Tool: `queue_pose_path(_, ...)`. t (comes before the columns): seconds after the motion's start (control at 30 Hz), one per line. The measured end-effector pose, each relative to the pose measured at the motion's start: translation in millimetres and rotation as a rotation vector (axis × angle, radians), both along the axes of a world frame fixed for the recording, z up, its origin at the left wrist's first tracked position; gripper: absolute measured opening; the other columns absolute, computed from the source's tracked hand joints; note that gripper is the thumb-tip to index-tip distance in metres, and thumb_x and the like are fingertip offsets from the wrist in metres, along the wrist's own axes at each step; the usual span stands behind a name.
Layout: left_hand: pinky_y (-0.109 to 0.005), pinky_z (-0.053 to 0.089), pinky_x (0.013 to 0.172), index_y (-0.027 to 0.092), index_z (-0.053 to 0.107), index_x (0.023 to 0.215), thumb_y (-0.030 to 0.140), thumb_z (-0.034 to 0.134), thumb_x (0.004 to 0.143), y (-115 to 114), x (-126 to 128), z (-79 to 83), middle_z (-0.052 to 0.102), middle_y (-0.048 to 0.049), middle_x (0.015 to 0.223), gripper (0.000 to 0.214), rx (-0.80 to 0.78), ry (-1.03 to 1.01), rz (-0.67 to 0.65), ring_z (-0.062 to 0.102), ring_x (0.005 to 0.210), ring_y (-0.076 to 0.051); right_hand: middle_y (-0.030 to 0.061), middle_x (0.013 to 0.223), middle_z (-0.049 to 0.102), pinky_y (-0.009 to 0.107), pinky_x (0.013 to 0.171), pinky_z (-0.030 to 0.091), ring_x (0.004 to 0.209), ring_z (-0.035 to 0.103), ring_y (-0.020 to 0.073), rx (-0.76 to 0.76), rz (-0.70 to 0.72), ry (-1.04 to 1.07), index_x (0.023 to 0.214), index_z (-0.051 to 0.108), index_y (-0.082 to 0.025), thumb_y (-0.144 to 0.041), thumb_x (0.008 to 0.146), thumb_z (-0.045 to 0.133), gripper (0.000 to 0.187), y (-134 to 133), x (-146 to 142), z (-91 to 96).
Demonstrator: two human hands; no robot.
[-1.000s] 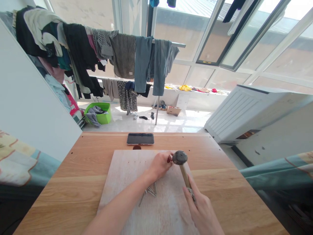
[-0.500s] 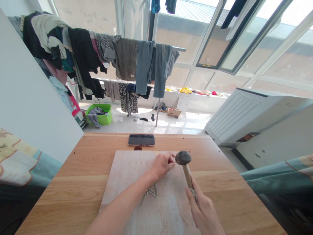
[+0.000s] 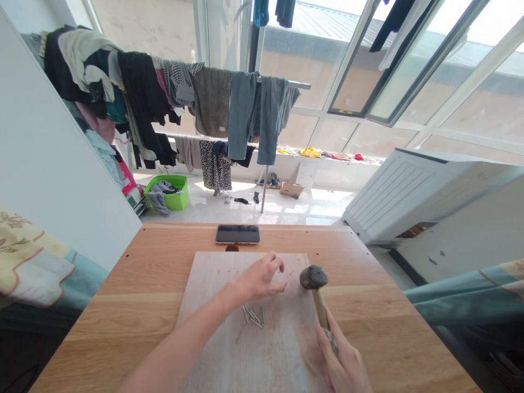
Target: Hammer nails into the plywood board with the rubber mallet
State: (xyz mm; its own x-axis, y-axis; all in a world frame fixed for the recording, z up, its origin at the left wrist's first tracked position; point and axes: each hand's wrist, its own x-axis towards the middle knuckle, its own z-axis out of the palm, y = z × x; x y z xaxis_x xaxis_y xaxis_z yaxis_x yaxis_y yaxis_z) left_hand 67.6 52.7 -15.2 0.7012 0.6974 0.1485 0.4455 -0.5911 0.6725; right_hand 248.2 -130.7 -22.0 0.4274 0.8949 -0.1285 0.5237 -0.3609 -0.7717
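My right hand (image 3: 343,364) grips the wooden handle of a hammer (image 3: 314,285); its dark round head rests low over the pale wooden board (image 3: 213,344). Just left of that head my left hand (image 3: 257,278) hovers above the board with its fingers spread and nothing in them. A small nail (image 3: 291,272) stands in the board between the fingertips and the hammer head. Several loose nails (image 3: 251,316) lie on the board below my left wrist.
The board lies on a wooden table (image 3: 131,295). A black phone (image 3: 238,234) lies at the table's far edge. Beyond are a rack of hanging clothes (image 3: 213,103), a green basket (image 3: 170,191) on the floor and a white cabinet (image 3: 409,191) at right.
My left hand has let go of the nail, opened and drawn back a little to the left. The hammer head has shifted right and down toward the board.
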Motion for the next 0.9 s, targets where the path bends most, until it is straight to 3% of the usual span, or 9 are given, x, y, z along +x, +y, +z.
queue_pose_path(0.1,-0.032,0.049,0.068,0.018,0.062,0.085,0.033,0.069,0.077,-20,-27,18.5,0.063,-0.0064,0.087,0.018,0.072,0.284,-0.028,0.063,0.077,-0.024,0.0001,0.045,0.063,0.028,0.044,0.048,0.048,0.068,0.0255,0.033,-0.006,0.001,0.139,0.061,-0.021,-0.06,0.094,0.042,0.063,-1,2,-4.8)
queue_pose_path(0.2,-0.034,0.048,0.066,0.017,0.061,0.084,0.03,0.066,0.076,-43,-38,22.7,0.065,-0.0087,0.083,0.015,0.09,0.415,-0.043,0.064,0.076,-0.027,0.0011,0.048,0.066,0.029,0.045,0.049,0.051,0.07,0.0267,0.032,0.01,0.012,0.142,0.057,-0.02,-0.059,0.094,0.043,0.064,-1,4,-6.3)
queue_pose_path(0.4,-0.034,0.049,0.068,0.014,0.061,0.092,0.006,0.061,0.073,-76,-21,15.3,0.067,-0.0121,0.089,0.02,0.207,0.53,-0.112,0.066,0.082,-0.028,-0.0005,0.045,0.063,0.028,0.046,0.048,0.044,0.066,0.0242,-0.063,-0.011,0.036,0.147,0.051,-0.013,-0.061,0.091,0.044,0.074,0,6,-7.1)
queue_pose_path(0.53,-0.036,0.049,0.068,0.012,0.061,0.092,0.003,0.067,0.066,-90,-11,17.3,0.066,-0.011,0.085,0.028,0.353,0.621,-0.184,0.064,0.078,-0.028,0.0003,0.046,0.064,0.029,0.047,0.047,0.045,0.066,0.0252,-0.058,-0.077,0.06,0.144,0.055,-0.012,-0.062,0.09,0.043,0.074,0,1,-11.6)
queue_pose_path(0.63,-0.032,0.047,0.063,0.015,0.061,0.09,0.003,0.062,0.071,-84,-13,19.7,0.066,-0.0091,0.084,0.022,0.284,0.533,-0.199,0.065,0.074,-0.025,-0.0009,0.04,0.058,0.03,0.045,0.046,0.044,0.065,0.0271,-0.053,-0.115,0.067,0.141,0.057,-0.012,-0.065,0.089,0.042,0.076,-1,-2,-14.1)
queue_pose_path(0.77,-0.025,0.046,0.063,0.018,0.062,0.088,0.006,0.056,0.076,-48,-18,17.5,0.067,-0.0045,0.089,0.019,0.006,0.171,-0.15,0.064,0.073,-0.017,-0.0031,0.038,0.056,0.029,0.044,0.045,0.037,0.061,0.024,-0.056,-0.081,0.084,0.143,0.056,-0.013,-0.061,0.092,0.04,0.071,-1,-1,-11.8)
queue_pose_path(0.9,-0.023,0.05,0.071,0.017,0.062,0.086,0.012,0.059,0.078,-8,-7,4.6,0.067,-0.0005,0.079,0.011,-0.247,-0.265,0.097,0.064,0.073,-0.014,-0.0003,0.044,0.063,0.028,0.046,0.048,0.047,0.068,0.0251,-0.032,-0.015,0.071,0.139,0.06,-0.015,-0.059,0.091,0.043,0.067,0,3,-7.6)
